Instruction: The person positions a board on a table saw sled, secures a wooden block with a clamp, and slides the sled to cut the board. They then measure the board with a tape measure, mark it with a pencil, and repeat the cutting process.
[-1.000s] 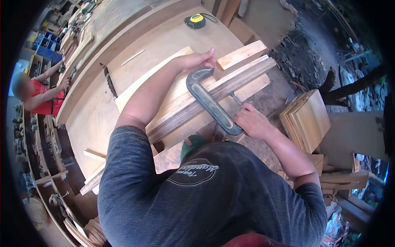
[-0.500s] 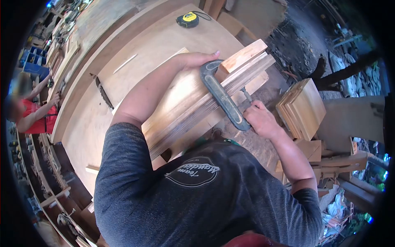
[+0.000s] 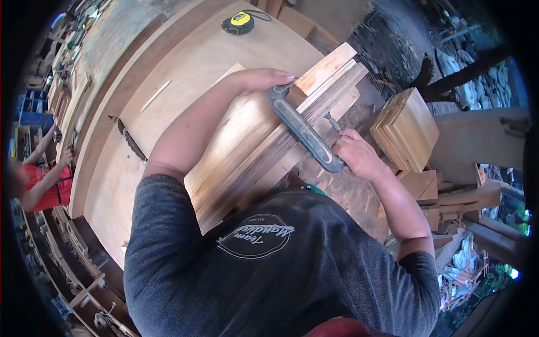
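A dark C-clamp (image 3: 303,132) spans the edge of a thick stack of wooden boards (image 3: 241,160). Under its upper end lies a short wood block (image 3: 325,68). My left hand (image 3: 261,80) rests at the top of the clamp beside this block, one digit stretched along the jaw; its other fingers are hidden. Below the overhanging boards, my right hand (image 3: 358,155) has its fingers closed around the lower end of the clamp's screw (image 3: 333,122). The screw tip points up toward the underside of the stack.
On the large work table (image 3: 185,56) lie a yellow and black tape measure (image 3: 238,22), a handsaw (image 3: 131,140) and a thin wood strip (image 3: 156,95). A second board stack (image 3: 407,130) stands to the right. A person in red (image 3: 48,182) works at the far left.
The view has shifted slightly, so the table items sit a little further left and the boards lower. Both hands keep their places at the clamp.
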A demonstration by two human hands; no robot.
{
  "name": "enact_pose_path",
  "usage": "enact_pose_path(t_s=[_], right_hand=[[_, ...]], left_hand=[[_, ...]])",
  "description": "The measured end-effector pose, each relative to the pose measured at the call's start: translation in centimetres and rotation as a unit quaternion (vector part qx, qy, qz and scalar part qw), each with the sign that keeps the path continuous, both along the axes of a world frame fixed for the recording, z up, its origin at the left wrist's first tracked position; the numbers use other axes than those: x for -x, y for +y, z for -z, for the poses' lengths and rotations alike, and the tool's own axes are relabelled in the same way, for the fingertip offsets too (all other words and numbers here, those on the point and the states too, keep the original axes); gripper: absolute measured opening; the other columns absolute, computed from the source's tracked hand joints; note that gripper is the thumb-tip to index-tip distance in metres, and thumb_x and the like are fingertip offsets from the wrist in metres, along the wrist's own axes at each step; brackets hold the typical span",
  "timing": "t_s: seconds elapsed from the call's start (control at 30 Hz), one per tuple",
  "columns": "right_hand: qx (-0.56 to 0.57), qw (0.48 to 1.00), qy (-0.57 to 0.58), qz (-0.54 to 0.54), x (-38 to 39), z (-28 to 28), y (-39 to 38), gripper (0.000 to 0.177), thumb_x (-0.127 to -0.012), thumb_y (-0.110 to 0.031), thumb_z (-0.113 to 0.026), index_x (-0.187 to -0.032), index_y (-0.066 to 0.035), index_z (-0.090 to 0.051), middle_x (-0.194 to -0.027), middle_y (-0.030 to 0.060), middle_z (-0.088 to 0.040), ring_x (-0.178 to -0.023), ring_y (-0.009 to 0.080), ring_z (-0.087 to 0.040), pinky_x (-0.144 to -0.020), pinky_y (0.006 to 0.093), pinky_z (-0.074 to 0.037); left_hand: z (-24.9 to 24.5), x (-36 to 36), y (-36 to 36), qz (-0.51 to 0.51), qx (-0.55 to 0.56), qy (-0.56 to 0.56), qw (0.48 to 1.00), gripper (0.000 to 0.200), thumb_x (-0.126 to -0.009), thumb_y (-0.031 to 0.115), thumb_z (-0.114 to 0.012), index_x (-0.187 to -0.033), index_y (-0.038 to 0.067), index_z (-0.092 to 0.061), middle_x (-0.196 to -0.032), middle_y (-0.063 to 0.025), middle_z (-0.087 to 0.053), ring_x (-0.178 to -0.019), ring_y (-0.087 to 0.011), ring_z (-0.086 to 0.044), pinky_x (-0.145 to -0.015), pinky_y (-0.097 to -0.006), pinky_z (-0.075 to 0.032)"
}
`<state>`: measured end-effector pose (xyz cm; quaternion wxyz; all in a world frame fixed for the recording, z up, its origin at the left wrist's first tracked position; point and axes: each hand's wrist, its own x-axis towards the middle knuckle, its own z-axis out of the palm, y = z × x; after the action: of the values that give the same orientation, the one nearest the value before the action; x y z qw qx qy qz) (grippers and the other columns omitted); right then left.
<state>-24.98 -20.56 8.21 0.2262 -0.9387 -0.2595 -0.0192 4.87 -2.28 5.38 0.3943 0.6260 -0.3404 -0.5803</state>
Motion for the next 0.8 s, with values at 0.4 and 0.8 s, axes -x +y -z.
enact_pose_path(t_s=[0.4, 0.8], right_hand=[[-0.067, 0.994, -0.005, 0.087, 1.0, 1.5, 0.3, 0.045, -0.06, 0.004, -0.068, -0.102, -0.005, -0.053, -0.095, 0.01, -0.061, -0.096, 0.03, -0.061, -0.106, 0.0484, -0.041], [-0.056, 0.994, -0.011, 0.097, 1.1, 1.5, 0.3, 0.048, -0.058, 0.005, -0.069, -0.102, -0.005, -0.053, -0.097, 0.0111, -0.06, -0.098, 0.0314, -0.061, -0.107, 0.0487, -0.041]], left_hand=[[0.9, 0.1, -0.5, -0.071, -0.04, 0.045, 0.996, 0.061, -0.105, 0.05, -0.035, -0.138, 0.002, -0.052, -0.143, -0.0131, -0.052, -0.133, -0.0239, -0.046, -0.113, -0.0355, -0.032], [0.9, 0.3, -0.2, -0.089, -0.03, 0.094, 0.991, 0.061, -0.104, 0.051, -0.036, -0.137, 0.003, -0.054, -0.141, -0.0125, -0.054, -0.131, -0.0222, -0.047, -0.112, -0.0338, -0.033]])
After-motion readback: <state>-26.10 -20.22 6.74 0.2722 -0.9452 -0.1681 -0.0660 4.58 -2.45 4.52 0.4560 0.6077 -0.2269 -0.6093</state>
